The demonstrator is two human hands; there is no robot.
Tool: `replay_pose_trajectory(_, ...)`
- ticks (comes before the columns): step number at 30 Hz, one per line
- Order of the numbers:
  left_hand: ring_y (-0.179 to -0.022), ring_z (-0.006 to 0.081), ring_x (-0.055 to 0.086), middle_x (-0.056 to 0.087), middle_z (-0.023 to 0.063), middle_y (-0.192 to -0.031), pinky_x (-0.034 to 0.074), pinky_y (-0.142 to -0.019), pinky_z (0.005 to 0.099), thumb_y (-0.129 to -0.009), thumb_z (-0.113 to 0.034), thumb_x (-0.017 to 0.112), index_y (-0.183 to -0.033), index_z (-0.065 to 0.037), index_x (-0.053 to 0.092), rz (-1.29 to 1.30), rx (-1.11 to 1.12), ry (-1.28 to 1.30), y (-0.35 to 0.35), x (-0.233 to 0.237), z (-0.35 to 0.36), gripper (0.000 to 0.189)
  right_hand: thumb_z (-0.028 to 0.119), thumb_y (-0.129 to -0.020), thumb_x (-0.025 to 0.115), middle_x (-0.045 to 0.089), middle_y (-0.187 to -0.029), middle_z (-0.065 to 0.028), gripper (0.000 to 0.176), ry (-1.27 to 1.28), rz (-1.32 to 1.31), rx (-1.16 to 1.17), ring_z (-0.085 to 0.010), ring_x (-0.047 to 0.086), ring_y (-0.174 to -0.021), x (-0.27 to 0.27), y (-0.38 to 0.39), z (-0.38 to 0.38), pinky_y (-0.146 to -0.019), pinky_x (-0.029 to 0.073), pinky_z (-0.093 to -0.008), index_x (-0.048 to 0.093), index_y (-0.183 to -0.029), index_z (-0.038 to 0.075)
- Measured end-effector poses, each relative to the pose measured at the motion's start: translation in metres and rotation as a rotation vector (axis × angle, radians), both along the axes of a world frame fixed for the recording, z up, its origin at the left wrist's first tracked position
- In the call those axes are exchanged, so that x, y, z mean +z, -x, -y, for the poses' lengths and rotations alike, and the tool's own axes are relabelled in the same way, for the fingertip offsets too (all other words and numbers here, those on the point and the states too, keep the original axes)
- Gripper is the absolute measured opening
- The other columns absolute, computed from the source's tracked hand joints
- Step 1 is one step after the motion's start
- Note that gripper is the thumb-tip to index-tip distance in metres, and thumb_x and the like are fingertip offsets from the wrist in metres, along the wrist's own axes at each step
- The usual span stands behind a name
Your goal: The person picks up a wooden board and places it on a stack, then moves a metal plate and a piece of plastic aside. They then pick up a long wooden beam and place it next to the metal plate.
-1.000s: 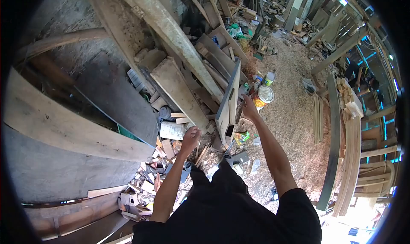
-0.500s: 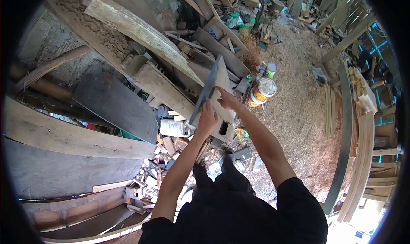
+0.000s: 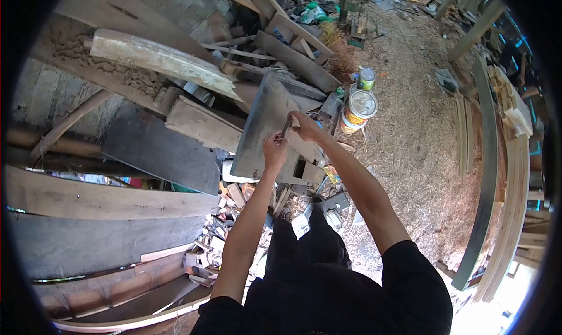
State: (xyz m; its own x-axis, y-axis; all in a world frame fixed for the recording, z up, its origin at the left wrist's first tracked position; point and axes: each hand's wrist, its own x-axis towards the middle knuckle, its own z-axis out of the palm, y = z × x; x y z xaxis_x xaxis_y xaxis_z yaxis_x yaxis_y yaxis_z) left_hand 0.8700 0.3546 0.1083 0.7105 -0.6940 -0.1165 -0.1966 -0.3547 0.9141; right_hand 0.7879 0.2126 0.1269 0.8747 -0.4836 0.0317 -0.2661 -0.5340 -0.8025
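Note:
A grey, worn wooden board (image 3: 266, 109) leans at a slant in front of me, its broad face turned up toward me. Over its right half, both hands come together at a short, dark, narrow piece (image 3: 287, 126), whose kind I cannot make out. My right hand (image 3: 305, 127) pinches it from the right. Fingers of my left hand (image 3: 275, 153) are curled closed at its lower end. Below the board's lower right side sits a wooden piece with a dark rectangular hole (image 3: 299, 169).
Two paint buckets (image 3: 361, 105) and a smaller green tin (image 3: 366, 77) stand on the shavings-covered floor (image 3: 410, 136). Planks (image 3: 164, 54) and scrap wood crowd the left. Offcuts (image 3: 205, 247) lie near my feet. Long boards (image 3: 486, 177) are stacked at the right.
The board has gone from nearly edge-on to showing its broad face, and sits farther left. My hands have come off its edge region and closed together around the dark narrow piece.

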Motion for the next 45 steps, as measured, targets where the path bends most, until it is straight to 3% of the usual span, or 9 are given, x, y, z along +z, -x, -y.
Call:
replay_pose_trajectory(6, -0.085, 0.0210, 0.057, 0.056, 0.0121, -0.090, 0.045, -0.073, 0.0306, -0.074, -0.003, 0.059, -0.101, 0.002, 0.048, -0.023, -0.087, 0.204, 0.036, 0.018, 0.018, 0.029, 0.010, -0.069, 0.066, 0.057, -0.084, -0.0127, 0.029, -0.062, 0.087, -0.053, -0.0275, 0.055, -0.082, 0.005, 0.049, 0.014, -0.070, 0.041, -0.0363, 0.050, -0.093, 0.005)
replay_pose_trajectory(12, -0.089, 0.0215, 0.057, 0.058, 0.0143, -0.092, 0.044, -0.076, 0.0300, -0.081, -0.015, 0.056, -0.100, 0.000, 0.048, -0.060, -0.335, 0.158, 0.050, 0.051, 0.040, 0.025, 0.017, -0.068, 0.070, 0.056, -0.077, -0.0071, 0.031, -0.168, 0.210, -0.272, -0.0182, 0.054, -0.074, 0.046, 0.104, 0.023, -0.067, 0.043, -0.0306, 0.054, -0.089, 0.003)
replay_pose_trajectory(20, -0.091, 0.0165, 0.054, 0.056, 0.0093, -0.096, 0.041, -0.078, 0.0277, -0.085, -0.023, 0.051, -0.105, 0.000, 0.045, -0.040, -0.745, 0.216, 0.072, 0.065, 0.067, 0.031, 0.024, -0.072, 0.068, 0.055, -0.079, -0.0014, 0.030, 0.046, 0.329, -0.508, -0.0093, 0.049, -0.074, 0.202, 0.170, 0.036, -0.066, 0.042, -0.0252, 0.054, -0.089, 0.004)
replay_pose_trajectory(23, -0.080, 0.0225, 0.057, 0.059, 0.0121, -0.089, 0.043, -0.069, 0.0324, -0.082, -0.031, 0.055, -0.100, 0.000, 0.049, 0.127, -0.823, 0.235, 0.080, 0.008, 0.094, 0.036, 0.026, -0.074, 0.067, 0.055, -0.079, -0.0019, 0.030, -0.013, 0.405, -0.594, -0.0092, 0.050, -0.075, 0.254, 0.201, 0.033, -0.065, 0.043, -0.0255, 0.054, -0.090, 0.004)
replay_pose_trajectory(29, -0.074, 0.0250, 0.057, 0.059, 0.0136, -0.081, 0.043, -0.063, 0.0341, -0.080, -0.032, 0.057, -0.103, -0.003, 0.052, 0.143, -0.895, 0.119, 0.133, 0.052, 0.113, 0.037, 0.031, -0.078, 0.061, 0.056, -0.086, -0.0057, 0.037, 0.088, 0.517, -0.738, -0.0119, 0.053, -0.079, 0.297, 0.259, 0.028, -0.067, 0.044, -0.0269, 0.051, -0.098, 0.002)
replay_pose_trajectory(32, -0.072, 0.0247, 0.058, 0.060, 0.0146, -0.079, 0.043, -0.061, 0.0358, -0.080, -0.031, 0.057, -0.101, -0.003, 0.054, 0.223, -0.982, 0.206, 0.152, 0.058, 0.137, 0.036, 0.034, -0.085, 0.051, 0.054, -0.104, -0.0116, 0.043, -0.106, 0.683, -0.741, -0.0168, 0.053, -0.094, 0.279, 0.288, 0.039, -0.074, 0.045, -0.0311, 0.042, -0.114, 0.003)
replay_pose_trajectory(36, -0.072, 0.0238, 0.058, 0.060, 0.0141, -0.081, 0.043, -0.061, 0.0354, -0.079, -0.030, 0.057, -0.101, -0.003, 0.055, 0.240, -0.974, 0.078, 0.184, 0.077, 0.183, 0.035, 0.039, -0.086, 0.046, 0.050, -0.113, -0.0152, 0.053, -0.101, 0.284, -0.816, -0.0235, 0.048, -0.106, 0.181, 0.336, 0.071, -0.083, 0.042, -0.0339, 0.034, -0.124, 0.004)
replay_pose_trajectory(41, -0.071, 0.0238, 0.058, 0.060, 0.0152, -0.083, 0.044, -0.061, 0.0326, -0.079, -0.036, 0.056, -0.102, 0.000, 0.053, -0.153, -1.043, 0.258, 0.247, 0.099, 0.266, 0.043, 0.037, -0.087, 0.044, 0.046, -0.118, -0.0110, 0.051, -0.424, 0.097, -0.680, -0.0202, 0.047, -0.104, 0.066, 0.366, 0.118, -0.079, 0.044, -0.0322, 0.031, -0.127, 0.008)
replay_pose_trajectory(45, -0.073, 0.0226, 0.058, 0.060, 0.0152, -0.083, 0.044, -0.063, 0.0312, -0.079, -0.036, 0.057, -0.101, 0.002, 0.053, -0.056, -1.027, 0.125, 0.306, 0.101, 0.353, 0.044, 0.037, -0.088, 0.043, 0.047, -0.116, -0.0078, 0.049, -0.600, 0.212, -0.679, -0.0189, 0.046, -0.104, 0.023, 0.408, 0.200, -0.080, 0.042, -0.0332, 0.032, -0.127, 0.009)
